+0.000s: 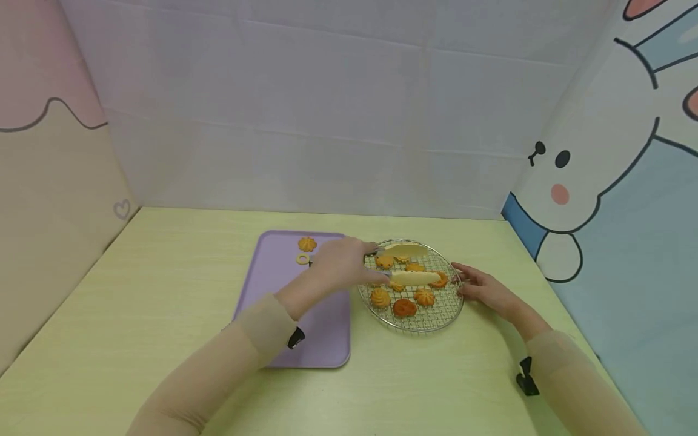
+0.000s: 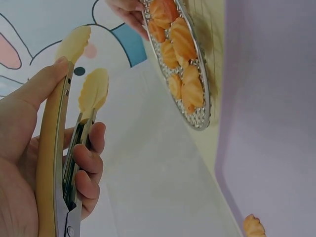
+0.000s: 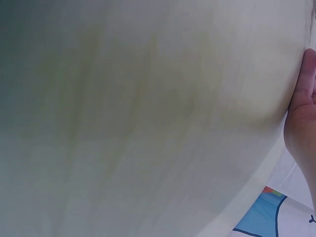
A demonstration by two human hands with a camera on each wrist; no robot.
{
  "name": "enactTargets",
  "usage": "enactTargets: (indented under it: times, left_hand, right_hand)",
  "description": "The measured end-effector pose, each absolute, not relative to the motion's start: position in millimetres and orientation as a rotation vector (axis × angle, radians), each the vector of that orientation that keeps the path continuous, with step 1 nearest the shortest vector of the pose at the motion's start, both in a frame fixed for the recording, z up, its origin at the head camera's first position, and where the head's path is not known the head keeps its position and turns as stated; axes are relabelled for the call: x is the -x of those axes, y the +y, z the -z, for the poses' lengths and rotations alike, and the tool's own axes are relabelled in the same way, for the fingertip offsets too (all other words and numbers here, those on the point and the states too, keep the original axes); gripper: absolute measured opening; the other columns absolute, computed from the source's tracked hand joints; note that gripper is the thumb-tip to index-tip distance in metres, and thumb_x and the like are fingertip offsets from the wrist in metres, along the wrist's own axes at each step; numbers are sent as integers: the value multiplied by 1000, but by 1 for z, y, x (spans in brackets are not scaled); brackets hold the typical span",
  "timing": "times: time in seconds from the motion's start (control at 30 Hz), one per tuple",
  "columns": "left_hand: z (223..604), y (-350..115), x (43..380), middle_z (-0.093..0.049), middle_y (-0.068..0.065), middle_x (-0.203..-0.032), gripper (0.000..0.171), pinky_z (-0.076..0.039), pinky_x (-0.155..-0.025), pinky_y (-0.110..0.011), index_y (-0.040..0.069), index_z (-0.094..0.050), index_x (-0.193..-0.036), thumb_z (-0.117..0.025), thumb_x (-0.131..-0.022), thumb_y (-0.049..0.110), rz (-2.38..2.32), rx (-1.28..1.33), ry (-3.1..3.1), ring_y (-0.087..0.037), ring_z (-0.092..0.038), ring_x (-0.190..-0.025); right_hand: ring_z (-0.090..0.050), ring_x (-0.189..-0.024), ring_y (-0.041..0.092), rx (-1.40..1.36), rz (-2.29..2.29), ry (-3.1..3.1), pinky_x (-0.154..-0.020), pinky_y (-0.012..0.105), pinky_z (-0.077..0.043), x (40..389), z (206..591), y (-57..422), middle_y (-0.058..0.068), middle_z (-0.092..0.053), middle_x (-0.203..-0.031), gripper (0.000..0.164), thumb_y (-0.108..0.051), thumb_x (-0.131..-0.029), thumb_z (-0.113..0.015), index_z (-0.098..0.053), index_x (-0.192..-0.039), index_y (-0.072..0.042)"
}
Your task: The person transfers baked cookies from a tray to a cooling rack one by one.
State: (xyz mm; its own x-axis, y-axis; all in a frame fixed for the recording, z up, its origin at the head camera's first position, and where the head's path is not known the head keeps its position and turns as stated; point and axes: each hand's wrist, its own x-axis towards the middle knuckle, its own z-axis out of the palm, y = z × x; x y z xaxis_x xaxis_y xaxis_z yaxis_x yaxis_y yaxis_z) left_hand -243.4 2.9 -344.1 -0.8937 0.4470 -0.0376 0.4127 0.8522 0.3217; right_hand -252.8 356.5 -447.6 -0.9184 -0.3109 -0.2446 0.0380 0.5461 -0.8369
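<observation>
My left hand [image 1: 340, 263] grips a pair of tongs [image 2: 54, 153] with pale yellow scalloped tips. The tips stand apart above a round wire rack [image 1: 444, 318], with nothing between them. On the rack lie several cookies, among them a swirled cookie [image 1: 380, 297], a flower-shaped cookie [image 1: 424, 297] and a dark orange round one [image 1: 405, 307]. My right hand [image 1: 491, 295] rests at the rack's right rim, fingers fairly straight and touching it. To the rack's left is a purple tray [image 1: 322, 348], bearing a flower-shaped cookie [image 1: 307, 244] and a small ring-shaped one [image 1: 302, 259].
Tray and rack stand side by side on a pale yellow table [image 1: 142, 303]. A pale wall [image 1: 327, 121] closes off the back. At the right stands a panel with a cartoon rabbit [image 1: 589, 163]. My left forearm crosses over the tray and hides part of it.
</observation>
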Motion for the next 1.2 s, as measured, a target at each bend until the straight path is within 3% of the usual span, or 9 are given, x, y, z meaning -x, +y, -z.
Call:
enactTargets:
  times: [0.17,0.3,0.43,0.7,0.97,1.2]
  left_hand:
    - [334,-8,244,-64,1,-122,82,-33,-40,-25,28,-52,-136,-62,-69,73,-483,-692,2969,-11,-46,-50]
    - [327,-18,243,-68,7,-93,76,-37,-42,-28,32,-55,-133,-63,-70,73,-499,-689,3013,-13,-52,-54]
    - [321,-30,242,-58,10,-70,72,-35,-42,-27,32,-56,-132,-64,-71,70,-534,-672,3040,-12,-49,-53]
    - [311,-55,239,-58,7,-77,71,-38,-47,-29,25,-58,-130,-63,-73,68,-506,-639,3138,-15,-50,-59]
    - [313,-81,242,-61,7,-82,73,-39,-48,-29,25,-57,-132,-64,-73,68,-485,-564,3216,-16,-52,-62]
    - [319,-101,241,-65,4,-89,73,-39,-49,-30,23,-57,-131,-66,-73,66,-499,-522,3269,-18,-55,-64]
  right_hand:
    - [-47,-118,29,208,1323,2420,-87,19,-44,253,447,356,24,-42,-136,64,-22,-96,-52,-20,-151,-10]
    - [-48,-117,27,198,1325,2418,-87,19,-44,253,448,356,24,-42,-136,65,-22,-96,-52,-20,-151,-10]
    - [-49,-115,22,200,1338,2409,-86,18,-45,254,449,356,24,-41,-137,65,-22,-96,-52,-20,-151,-10]
    - [-52,-108,13,225,1337,2410,-85,17,-45,252,447,354,25,-41,-136,64,-21,-97,-51,-20,-151,-8]
    - [-45,-120,31,226,1344,2401,-86,18,-45,250,445,351,26,-38,-138,66,-21,-97,-52,-18,-151,-7]
    - [-44,-121,31,209,1315,2427,-87,20,-44,251,446,353,24,-39,-138,66,-24,-96,-53,-20,-151,-8]
